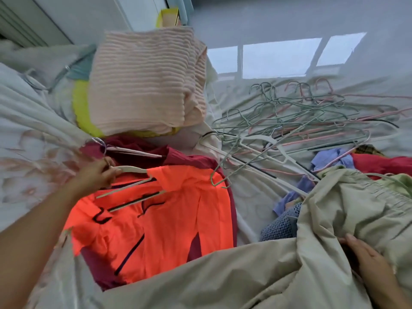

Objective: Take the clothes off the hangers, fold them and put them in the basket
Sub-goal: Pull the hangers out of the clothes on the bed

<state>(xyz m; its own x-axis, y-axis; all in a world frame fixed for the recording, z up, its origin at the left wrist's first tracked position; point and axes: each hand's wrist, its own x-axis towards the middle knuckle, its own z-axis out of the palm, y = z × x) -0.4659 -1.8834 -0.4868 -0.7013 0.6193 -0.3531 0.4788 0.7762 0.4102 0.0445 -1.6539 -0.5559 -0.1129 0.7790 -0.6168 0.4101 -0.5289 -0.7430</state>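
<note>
Left hand [98, 175] is gripping cream plastic hanger [133, 169], lying rightward across neon-orange jacket [167, 219] collar; right hand [370, 262] is holding beige garment [334, 208].

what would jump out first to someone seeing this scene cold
The neon orange garment at centre, lying on a maroon garment, with the left hand gripping its pale hanger. Next, the tangle of empty hangers on the sheet at right, and the pink ribbed cloth atop the yellow basket behind.
</note>
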